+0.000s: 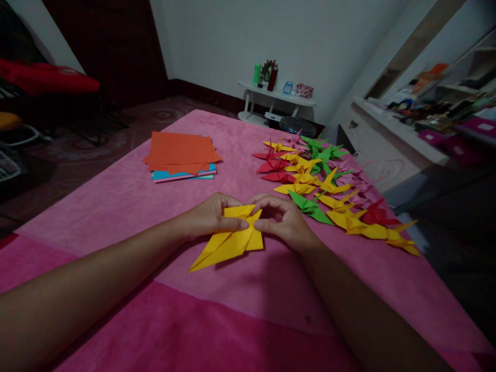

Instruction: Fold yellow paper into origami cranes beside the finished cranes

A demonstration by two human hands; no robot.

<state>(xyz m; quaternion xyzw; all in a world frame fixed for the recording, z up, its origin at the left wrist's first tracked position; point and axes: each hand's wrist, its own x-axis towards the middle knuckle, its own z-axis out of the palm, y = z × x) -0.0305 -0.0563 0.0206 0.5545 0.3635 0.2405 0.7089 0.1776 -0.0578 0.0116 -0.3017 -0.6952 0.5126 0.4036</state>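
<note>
A partly folded sheet of yellow origami paper point(232, 242) is held between both hands, just above the pink cloth point(127, 206). One long point of it slants down to the left, with creases running along it. My left hand point(213, 217) pinches its left side, thumb lying across the top face. At the right end my right hand point(281, 219) grips it, thumb on top and index finger curled over the upper edge. The two thumb tips nearly meet at the middle. Fingers beneath the paper are hidden.
Finished paper cranes point(310, 168) in yellow, red, green and pink spread over the right side. A stack of square paper point(182, 150), orange on top, lies at the left back. Beyond the cloth stand a white shelf point(277, 93) and a cluttered dresser point(387, 134).
</note>
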